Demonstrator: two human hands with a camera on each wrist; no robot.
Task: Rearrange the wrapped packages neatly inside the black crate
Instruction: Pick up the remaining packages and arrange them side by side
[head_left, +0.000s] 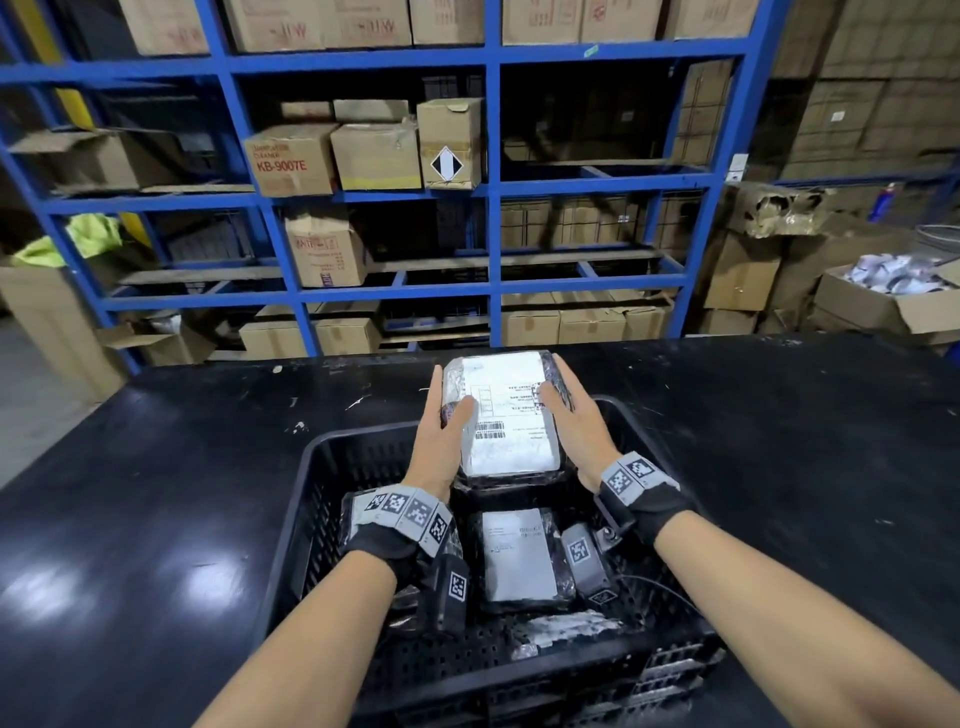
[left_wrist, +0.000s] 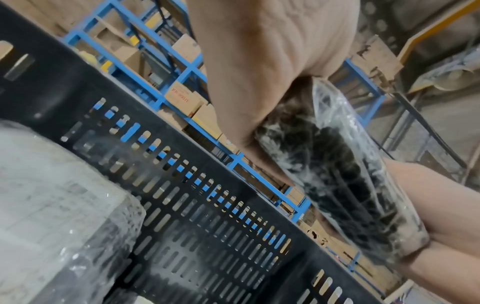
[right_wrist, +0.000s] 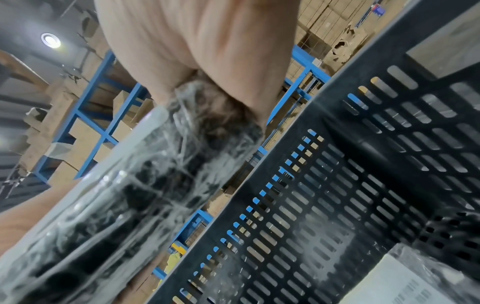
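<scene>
A black slotted crate (head_left: 332, 457) stands on the black table in the head view. Both hands hold one plastic-wrapped package with a white label (head_left: 506, 415) tilted above the crate's far half. My left hand (head_left: 441, 431) grips its left edge, thumb on the label. My right hand (head_left: 569, 415) grips its right edge. The wrist views show the package's dark wrapped side (left_wrist: 330, 170) (right_wrist: 145, 195) between palm and fingers, above the crate wall (left_wrist: 207, 216) (right_wrist: 337, 205). A second labelled package (head_left: 517, 558) lies flat in the crate, and a crumpled wrapped one (head_left: 566, 626) lies nearer me.
The black table (head_left: 156, 493) stretches wide to both sides of the crate. Blue shelving (head_left: 493, 182) with cardboard boxes stands behind the table. An open carton (head_left: 893, 296) sits at the far right. Another wrapped package (left_wrist: 52, 195) lies against the crate's inner wall.
</scene>
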